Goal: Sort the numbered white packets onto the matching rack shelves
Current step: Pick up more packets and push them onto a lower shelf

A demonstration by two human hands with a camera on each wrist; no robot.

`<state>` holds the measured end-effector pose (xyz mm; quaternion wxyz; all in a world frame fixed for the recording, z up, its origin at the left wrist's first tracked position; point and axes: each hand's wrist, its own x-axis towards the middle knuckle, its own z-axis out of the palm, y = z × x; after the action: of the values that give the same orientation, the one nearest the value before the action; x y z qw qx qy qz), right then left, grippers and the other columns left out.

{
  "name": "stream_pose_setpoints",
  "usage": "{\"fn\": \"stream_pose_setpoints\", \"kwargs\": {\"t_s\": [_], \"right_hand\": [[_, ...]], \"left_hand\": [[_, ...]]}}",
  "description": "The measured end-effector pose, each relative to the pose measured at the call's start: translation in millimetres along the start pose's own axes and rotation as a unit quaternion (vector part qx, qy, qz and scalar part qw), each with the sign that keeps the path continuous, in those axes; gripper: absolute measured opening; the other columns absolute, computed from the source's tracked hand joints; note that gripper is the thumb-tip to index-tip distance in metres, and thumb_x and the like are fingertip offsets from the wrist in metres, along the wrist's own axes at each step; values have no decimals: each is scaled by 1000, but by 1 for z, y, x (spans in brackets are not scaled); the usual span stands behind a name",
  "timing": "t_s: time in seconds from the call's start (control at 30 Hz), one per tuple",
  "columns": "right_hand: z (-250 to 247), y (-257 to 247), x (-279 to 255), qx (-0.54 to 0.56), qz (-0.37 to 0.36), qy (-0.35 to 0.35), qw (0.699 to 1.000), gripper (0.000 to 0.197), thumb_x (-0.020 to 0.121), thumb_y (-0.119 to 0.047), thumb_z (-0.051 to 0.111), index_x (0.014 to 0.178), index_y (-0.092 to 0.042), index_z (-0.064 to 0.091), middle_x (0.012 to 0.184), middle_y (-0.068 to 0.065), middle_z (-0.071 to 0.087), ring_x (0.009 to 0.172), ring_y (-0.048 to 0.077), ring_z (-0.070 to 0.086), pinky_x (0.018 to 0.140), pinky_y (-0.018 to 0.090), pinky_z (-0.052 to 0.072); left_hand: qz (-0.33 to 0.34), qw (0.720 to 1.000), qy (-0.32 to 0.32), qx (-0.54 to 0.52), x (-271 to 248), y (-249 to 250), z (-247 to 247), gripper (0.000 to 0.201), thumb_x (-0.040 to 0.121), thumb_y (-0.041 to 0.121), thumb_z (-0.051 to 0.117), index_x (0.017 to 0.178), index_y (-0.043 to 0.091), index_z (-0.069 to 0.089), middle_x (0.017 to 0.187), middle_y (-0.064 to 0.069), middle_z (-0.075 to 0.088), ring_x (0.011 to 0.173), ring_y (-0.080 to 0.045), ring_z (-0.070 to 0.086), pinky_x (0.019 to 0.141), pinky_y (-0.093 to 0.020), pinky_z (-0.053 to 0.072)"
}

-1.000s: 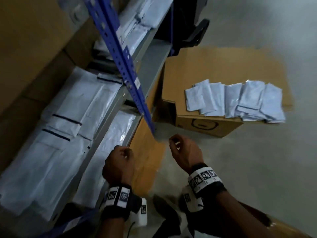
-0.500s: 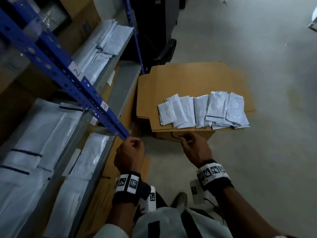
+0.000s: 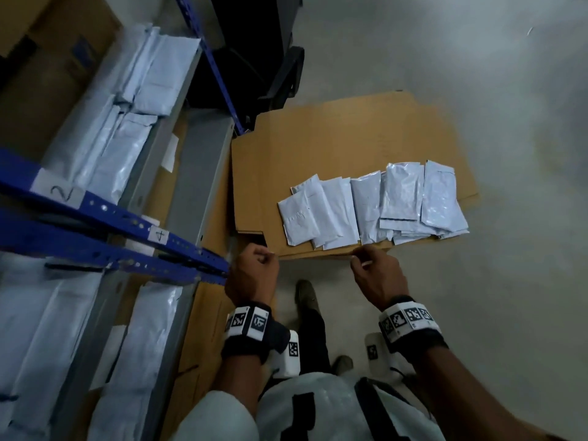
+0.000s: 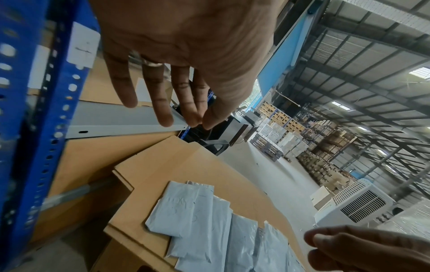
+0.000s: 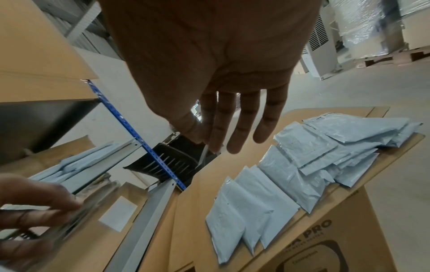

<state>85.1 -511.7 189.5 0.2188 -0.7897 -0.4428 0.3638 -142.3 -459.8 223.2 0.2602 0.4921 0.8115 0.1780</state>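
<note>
Several white packets [image 3: 366,205] lie in an overlapping row on a flattened cardboard box [image 3: 318,148]. My left hand [image 3: 270,257] hovers at the box's near left corner, thumb against fingertips [image 4: 200,119]. It pinches something thin and clear, which is blurred in the right wrist view. My right hand [image 3: 359,259] is at the box's front edge just below the packets. Its thumb and forefinger pinch a thin white strip [image 5: 202,156]. The blue rack upright carries labels 2 [image 3: 62,192] and 4 [image 3: 159,236], and more white packets [image 3: 152,74] lie on the grey shelves.
The rack [image 3: 197,173] fills the left side, with cardboard behind and under its shelves. A black chair [image 3: 280,78] stands beyond the box. My feet [image 3: 305,291] are on grey floor [image 3: 509,313], which stretches to the right.
The view has swung from the rack shelves toward the box of packets. Both hands now sit at the box's front edge, still in the same pinching pose.
</note>
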Motion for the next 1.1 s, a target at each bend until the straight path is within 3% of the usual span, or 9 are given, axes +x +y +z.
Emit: {"fn": "stream_pose_setpoints", "kwargs": {"t_s": [0.1,0.27,0.4,0.47,0.57,0.67,0.83,0.97,1.1], "right_hand": [[-3,-8,37,3,19,16,1000,12,94,-39,61,101,-33,69,86,-16,67,86,15,69,81,40,57],[13,-24,99,10,53,13,998,11,95,-36,61,102,-32,69,94,-14,69,88,14,69,83,38,54],[35,-24,147,-7,56,-6,998,14,95,-34,61,105,-29,68,101,-10,72,90,17,68,83,38,54],[45,-21,171,-10,70,-20,997,13,94,-34,61,104,-31,68,101,-11,72,89,17,69,84,38,55],[64,-12,211,-23,91,-41,995,14,92,-36,60,103,-32,67,101,-13,72,88,16,69,85,40,57],[85,2,248,-63,98,-67,991,18,93,-36,58,109,-31,66,110,-10,71,98,19,67,87,41,55],[118,32,290,-116,92,-93,985,28,98,-38,54,118,-21,64,116,-1,68,107,25,63,87,37,50],[132,51,295,-167,75,-78,980,30,94,-49,55,107,-25,67,105,-2,69,100,26,64,90,43,48],[140,62,291,-167,60,-65,982,31,93,-54,55,101,-28,70,102,-4,69,98,25,64,90,45,48]], "left_hand": [[-4,1000,-26,-7,44,24,14,7,81,32,65,84,26,67,81,10,70,80,-21,64,70,-32,54],[3,997,-69,18,126,54,42,12,80,34,67,88,26,67,89,10,71,87,-20,64,70,-27,41],[1,992,-115,53,180,62,68,22,78,39,69,96,26,63,96,12,66,89,-16,57,78,-28,44],[-7,989,-144,42,201,63,89,31,71,45,70,95,31,55,102,7,66,94,-19,62,85,-35,52],[-35,982,-177,57,223,59,125,53,67,50,73,111,27,53,117,-4,64,108,-30,62,92,-46,52],[-77,974,-199,69,235,49,161,74,71,46,81,129,15,48,131,-9,55,118,-33,55,97,-44,48],[-161,959,-230,34,232,10,229,93,61,45,88,133,9,41,134,-14,48,124,-37,51,101,-51,45],[-182,957,-218,55,220,-11,256,86,75,46,80,139,6,39,140,-14,41,130,-33,41,103,-42,39],[-214,959,-184,19,217,-29,269,60,89,48,65,130,9,44,133,-14,51,118,-36,53,98,-46,46]]}}
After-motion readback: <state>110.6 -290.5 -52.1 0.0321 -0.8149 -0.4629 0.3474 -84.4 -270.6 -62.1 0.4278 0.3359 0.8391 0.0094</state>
